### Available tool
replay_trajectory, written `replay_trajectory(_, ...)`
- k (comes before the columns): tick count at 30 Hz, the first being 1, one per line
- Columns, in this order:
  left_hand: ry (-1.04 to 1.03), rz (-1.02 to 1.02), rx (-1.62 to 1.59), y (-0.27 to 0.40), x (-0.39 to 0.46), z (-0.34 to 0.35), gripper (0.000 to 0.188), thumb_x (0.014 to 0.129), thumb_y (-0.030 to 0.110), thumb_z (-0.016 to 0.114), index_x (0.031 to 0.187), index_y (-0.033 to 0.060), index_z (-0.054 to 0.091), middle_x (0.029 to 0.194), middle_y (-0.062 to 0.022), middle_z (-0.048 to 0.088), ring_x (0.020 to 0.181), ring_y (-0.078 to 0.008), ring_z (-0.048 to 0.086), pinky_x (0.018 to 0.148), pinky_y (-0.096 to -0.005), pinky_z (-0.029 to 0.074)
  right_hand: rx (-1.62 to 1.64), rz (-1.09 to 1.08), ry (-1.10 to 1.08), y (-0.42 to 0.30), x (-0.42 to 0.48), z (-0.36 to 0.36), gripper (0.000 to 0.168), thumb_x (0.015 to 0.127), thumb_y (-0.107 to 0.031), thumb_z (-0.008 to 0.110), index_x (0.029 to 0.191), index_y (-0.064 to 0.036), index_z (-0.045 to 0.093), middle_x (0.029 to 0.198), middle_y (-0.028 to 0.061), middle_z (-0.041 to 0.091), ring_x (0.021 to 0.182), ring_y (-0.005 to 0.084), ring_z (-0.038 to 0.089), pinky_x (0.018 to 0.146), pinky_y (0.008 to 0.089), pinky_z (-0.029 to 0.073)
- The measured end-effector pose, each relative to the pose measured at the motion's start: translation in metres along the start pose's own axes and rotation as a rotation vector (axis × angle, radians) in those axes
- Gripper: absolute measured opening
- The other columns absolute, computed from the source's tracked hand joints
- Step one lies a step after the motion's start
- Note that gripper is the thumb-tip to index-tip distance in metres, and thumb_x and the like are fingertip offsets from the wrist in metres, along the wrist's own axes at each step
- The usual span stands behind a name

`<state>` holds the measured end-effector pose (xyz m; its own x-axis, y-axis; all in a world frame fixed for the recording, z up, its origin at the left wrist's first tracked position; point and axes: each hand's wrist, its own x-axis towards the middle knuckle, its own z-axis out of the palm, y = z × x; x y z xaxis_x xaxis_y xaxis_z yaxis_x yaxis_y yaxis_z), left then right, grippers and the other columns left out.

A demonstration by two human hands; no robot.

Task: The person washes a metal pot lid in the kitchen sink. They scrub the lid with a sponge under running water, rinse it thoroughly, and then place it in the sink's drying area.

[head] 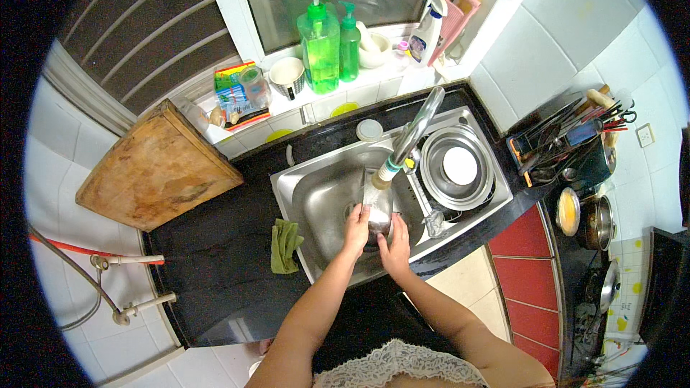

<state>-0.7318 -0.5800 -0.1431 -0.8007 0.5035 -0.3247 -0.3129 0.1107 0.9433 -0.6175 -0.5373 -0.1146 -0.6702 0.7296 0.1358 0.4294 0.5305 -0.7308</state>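
Observation:
Over the left basin of a stainless steel sink (318, 199), my hands hold a shiny grey-and-brown item (379, 222) from both sides. Its exact kind cannot be told. My left hand (356, 231) grips the left side, with the thumb on top. Against the right side lie the fingers of my right hand (396, 245). Directly above the item is the end of the faucet (412, 132), and a whitish streak of water shows on the surface below it. The fingers and faucet partly hide the item.
Nested metal bowls (428, 172) with a white round object (460, 166) occupy the right basin. A green cloth (285, 246) lies by the sink's left edge. A thick wooden cutting board (161, 172) leans at left. Green pump bottles (319, 48) line the windowsill. Utensils (571, 134) crowd the right corner.

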Motion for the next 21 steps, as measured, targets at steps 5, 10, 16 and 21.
replay_trajectory(5,-0.044,0.123,0.056,-0.011,-0.006,-0.010,0.030,0.095,0.028,0.051,0.091,-0.0009,0.060,0.073,-0.0015,0.055,0.071,-0.0087,0.048,0.065,-0.0262,0.041,0.129,0.028,0.016,0.009,0.009,-0.002,0.058,0.084,-0.017,0.060,0.134,-0.001,0.036,0.134,0.0193,0.041,0.125,0.0335,0.039,0.106,0.0383,0.029)
replay_trajectory(10,-0.074,0.118,0.028,0.001,-0.017,-0.036,0.031,0.094,0.026,0.054,0.078,-0.0001,0.060,0.066,0.0058,0.051,0.063,-0.0047,0.042,0.057,-0.0230,0.037,0.268,0.044,0.021,0.011,0.021,-0.001,0.049,0.087,-0.016,0.057,0.131,-0.002,0.041,0.132,0.0174,0.043,0.120,0.0303,0.045,0.097,0.0366,0.040)
replay_trajectory(16,-0.045,0.119,0.015,0.001,-0.016,-0.065,0.035,0.091,0.028,0.059,0.069,0.0009,0.057,0.061,0.0071,0.048,0.057,-0.0045,0.041,0.052,-0.0239,0.034,0.309,-0.009,0.047,0.003,0.042,-0.005,0.035,0.087,-0.015,0.056,0.121,-0.007,0.051,0.125,0.0129,0.050,0.114,0.0292,0.049,0.087,0.0361,0.046)
replay_trajectory(21,-0.010,0.068,0.104,-0.015,-0.007,-0.085,0.037,0.090,0.029,0.060,0.067,0.0004,0.057,0.058,0.0054,0.047,0.053,-0.0054,0.040,0.048,-0.0252,0.033,0.549,0.117,-0.030,-0.010,0.078,0.006,0.024,0.090,-0.014,0.053,0.110,-0.003,0.056,0.100,0.0087,0.062,0.089,0.0217,0.058,0.079,0.0308,0.047)
